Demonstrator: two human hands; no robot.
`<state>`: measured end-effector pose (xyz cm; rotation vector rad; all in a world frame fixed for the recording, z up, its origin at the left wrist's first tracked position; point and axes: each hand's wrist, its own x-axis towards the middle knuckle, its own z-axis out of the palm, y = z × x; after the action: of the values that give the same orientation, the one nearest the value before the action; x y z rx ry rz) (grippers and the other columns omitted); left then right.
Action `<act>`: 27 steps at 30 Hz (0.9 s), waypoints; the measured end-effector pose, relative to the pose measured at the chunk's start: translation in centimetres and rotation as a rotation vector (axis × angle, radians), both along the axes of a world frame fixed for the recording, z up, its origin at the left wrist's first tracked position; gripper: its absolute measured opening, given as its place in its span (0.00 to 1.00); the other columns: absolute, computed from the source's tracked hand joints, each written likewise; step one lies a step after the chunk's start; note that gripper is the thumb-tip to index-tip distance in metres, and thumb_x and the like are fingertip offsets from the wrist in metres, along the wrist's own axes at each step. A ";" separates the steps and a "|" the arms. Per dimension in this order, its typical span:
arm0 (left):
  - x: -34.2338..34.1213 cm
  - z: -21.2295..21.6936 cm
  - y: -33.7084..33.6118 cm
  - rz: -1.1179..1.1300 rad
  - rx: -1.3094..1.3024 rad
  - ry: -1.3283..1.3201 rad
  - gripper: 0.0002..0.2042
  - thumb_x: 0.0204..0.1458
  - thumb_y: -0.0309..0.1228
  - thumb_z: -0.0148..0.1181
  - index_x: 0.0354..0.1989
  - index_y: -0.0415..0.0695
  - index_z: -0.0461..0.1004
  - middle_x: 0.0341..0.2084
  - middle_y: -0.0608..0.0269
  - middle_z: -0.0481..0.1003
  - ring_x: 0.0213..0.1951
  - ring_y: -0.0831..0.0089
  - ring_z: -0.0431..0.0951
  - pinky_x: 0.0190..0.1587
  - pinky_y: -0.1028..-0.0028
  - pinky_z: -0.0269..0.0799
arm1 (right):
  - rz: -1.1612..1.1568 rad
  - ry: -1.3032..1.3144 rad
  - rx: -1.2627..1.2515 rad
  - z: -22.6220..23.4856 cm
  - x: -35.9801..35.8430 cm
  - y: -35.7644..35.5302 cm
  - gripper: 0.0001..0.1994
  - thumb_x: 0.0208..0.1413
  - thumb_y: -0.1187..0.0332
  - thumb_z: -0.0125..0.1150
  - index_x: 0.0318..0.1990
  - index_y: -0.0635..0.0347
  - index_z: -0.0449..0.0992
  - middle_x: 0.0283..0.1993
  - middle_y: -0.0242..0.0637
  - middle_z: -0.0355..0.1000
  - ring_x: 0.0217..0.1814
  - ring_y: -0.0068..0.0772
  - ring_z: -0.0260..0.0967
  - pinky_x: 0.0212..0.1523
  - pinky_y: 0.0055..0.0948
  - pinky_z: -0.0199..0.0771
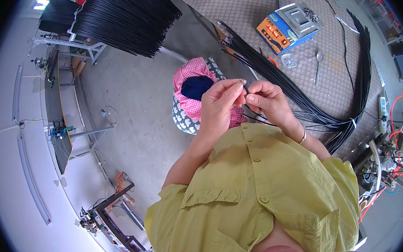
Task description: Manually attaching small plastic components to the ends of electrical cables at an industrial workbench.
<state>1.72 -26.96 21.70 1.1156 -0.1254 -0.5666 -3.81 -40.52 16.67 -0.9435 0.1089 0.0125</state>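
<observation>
My left hand (pixel 220 106) and my right hand (pixel 273 103) meet in front of my chest, fingertips pinched close together. Between them is the end of a thin black cable (pixel 247 89), gripped from both sides. Its tip is too small to make out. More black strands run below my right hand toward the large bundle of black cables (pixel 283 79), which curves across the patterned tabletop (pixel 234 5) on my right. Just beyond my left hand, a dark blue cloth (pixel 195 87) lies on a pink checked cloth (pixel 191 68).
On the table stand a blue and orange box (pixel 279 32) with a metal piece on top, a small clear dish (pixel 289 61) and a spoon (pixel 319 64). A rack of black cables (pixel 124 18) is at the far left. Machinery with red hoses (pixel 397 153) stands at the right.
</observation>
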 end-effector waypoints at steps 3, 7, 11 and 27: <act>0.1 0.1 0.4 -0.021 0.029 -0.035 0.08 0.50 0.26 0.54 0.34 0.35 0.72 0.22 0.65 0.72 0.23 0.83 0.68 0.27 0.84 0.64 | 0.031 -0.009 0.011 0.3 -0.1 0.0 0.02 0.49 0.74 0.57 0.29 0.61 0.71 0.21 0.26 0.65 0.20 0.13 0.57 0.19 0.14 0.56; 0.4 -0.2 1.0 -0.066 0.055 -0.079 0.07 0.49 0.26 0.54 0.34 0.35 0.72 0.22 0.64 0.72 0.23 0.83 0.69 0.26 0.84 0.64 | 0.078 -0.033 -0.004 0.2 -0.2 -0.3 0.02 0.49 0.74 0.57 0.29 0.61 0.70 0.21 0.26 0.64 0.19 0.13 0.56 0.18 0.14 0.56; 0.2 0.0 0.9 -0.010 0.069 -0.120 0.05 0.48 0.24 0.54 0.32 0.35 0.72 0.21 0.65 0.72 0.23 0.83 0.68 0.26 0.84 0.64 | 0.083 -0.010 -0.014 0.6 -0.4 -0.3 0.02 0.49 0.74 0.57 0.29 0.60 0.70 0.21 0.25 0.64 0.19 0.12 0.56 0.18 0.14 0.55; -0.7 0.0 -0.3 0.022 -0.154 0.145 0.06 0.52 0.29 0.49 0.30 0.40 0.70 0.21 0.66 0.69 0.21 0.82 0.65 0.24 0.83 0.58 | 0.045 -0.061 0.095 -0.2 -0.3 0.2 0.02 0.50 0.74 0.56 0.31 0.59 0.71 0.24 0.26 0.66 0.21 0.13 0.57 0.20 0.13 0.57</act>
<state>1.00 -27.22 21.69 0.9221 -0.0306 -0.6054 -4.09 -40.35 16.48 -0.8505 0.0304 0.0307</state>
